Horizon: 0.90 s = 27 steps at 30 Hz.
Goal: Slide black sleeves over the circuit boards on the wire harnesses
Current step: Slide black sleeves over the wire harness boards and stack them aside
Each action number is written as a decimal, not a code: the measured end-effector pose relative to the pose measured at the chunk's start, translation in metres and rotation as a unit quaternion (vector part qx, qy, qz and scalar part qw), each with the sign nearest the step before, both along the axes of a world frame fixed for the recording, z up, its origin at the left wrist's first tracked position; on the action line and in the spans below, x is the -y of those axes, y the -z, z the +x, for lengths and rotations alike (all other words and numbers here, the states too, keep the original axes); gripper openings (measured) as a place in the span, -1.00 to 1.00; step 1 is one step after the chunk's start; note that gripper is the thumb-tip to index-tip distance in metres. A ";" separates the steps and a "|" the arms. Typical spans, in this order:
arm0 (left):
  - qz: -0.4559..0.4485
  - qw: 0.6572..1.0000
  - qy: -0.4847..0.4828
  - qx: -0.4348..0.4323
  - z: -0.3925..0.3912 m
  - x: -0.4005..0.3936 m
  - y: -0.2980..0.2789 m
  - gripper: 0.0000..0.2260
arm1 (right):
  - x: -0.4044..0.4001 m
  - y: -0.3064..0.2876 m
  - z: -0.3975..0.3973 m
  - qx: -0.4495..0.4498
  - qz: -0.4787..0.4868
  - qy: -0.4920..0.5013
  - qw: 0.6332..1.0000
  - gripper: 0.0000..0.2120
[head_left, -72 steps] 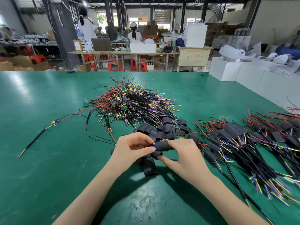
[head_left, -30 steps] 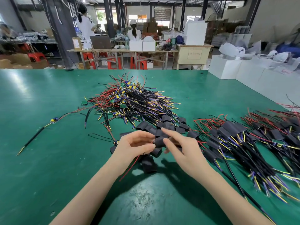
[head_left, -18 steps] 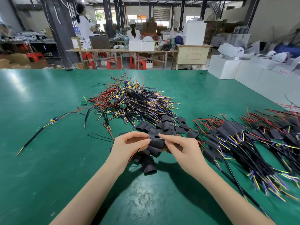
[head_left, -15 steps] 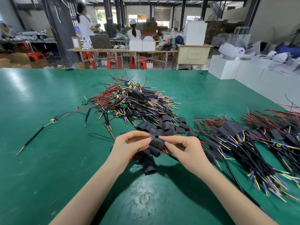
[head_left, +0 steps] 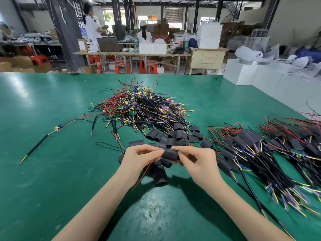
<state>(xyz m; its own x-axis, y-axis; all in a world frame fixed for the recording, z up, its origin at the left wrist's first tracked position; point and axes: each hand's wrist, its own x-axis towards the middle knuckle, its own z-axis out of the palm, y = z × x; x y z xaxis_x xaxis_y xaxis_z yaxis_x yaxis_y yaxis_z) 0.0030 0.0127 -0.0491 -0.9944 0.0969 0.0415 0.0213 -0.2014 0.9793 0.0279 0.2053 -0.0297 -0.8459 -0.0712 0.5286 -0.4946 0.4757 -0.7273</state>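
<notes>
My right hand (head_left: 198, 162) pinches a black sleeve (head_left: 171, 154) held just above the green table (head_left: 52, 171). My left hand (head_left: 139, 158) pinches the end of a wire harness at the sleeve's left mouth; its red wire (head_left: 144, 173) trails down below the hand. The board itself is hidden by my fingers and the sleeve. Loose black sleeves (head_left: 173, 136) lie in a heap behind my hands. A pile of bare harnesses (head_left: 142, 108) with small boards sits further back.
Sleeved harnesses (head_left: 260, 153) lie in rows to the right, wire ends pointing toward me. One single harness (head_left: 41, 138) lies apart at the left. White boxes (head_left: 251, 73) stand beyond the table's far right edge. People work at benches in the background.
The hands have stayed together over the sleeve heap. The red wire now hangs out further below my left hand, and the sleeve sits slightly further left between my fingers.
</notes>
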 end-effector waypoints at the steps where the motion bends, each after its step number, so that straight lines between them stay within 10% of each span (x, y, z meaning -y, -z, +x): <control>1: 0.005 1.000 0.002 0.001 0.000 0.000 0.000 -0.64 | 0.000 0.000 0.001 0.004 -0.001 0.000 1.000 -0.75; 8: -0.032 0.999 0.000 -0.043 0.004 0.002 -0.007 -0.79 | -0.003 -0.004 -0.002 0.086 -0.009 -0.047 0.995 -0.71; 15: -0.050 0.996 -0.010 -0.074 0.011 -0.007 -0.014 -0.84 | 0.005 -0.007 0.004 -0.055 0.034 -0.041 0.997 -0.77; 27: -0.057 0.995 0.015 -0.085 0.014 -0.008 -0.018 -0.91 | 0.004 -0.005 0.002 -0.050 0.009 -0.052 0.997 -0.87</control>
<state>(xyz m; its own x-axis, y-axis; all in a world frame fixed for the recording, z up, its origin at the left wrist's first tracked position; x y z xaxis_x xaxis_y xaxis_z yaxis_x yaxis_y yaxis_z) 0.0175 0.0208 -0.0311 -0.9705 0.1412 0.1953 0.1837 -0.0914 0.9787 0.0298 0.2017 -0.0245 -0.7765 -0.1657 0.6080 -0.6115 0.4311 -0.6635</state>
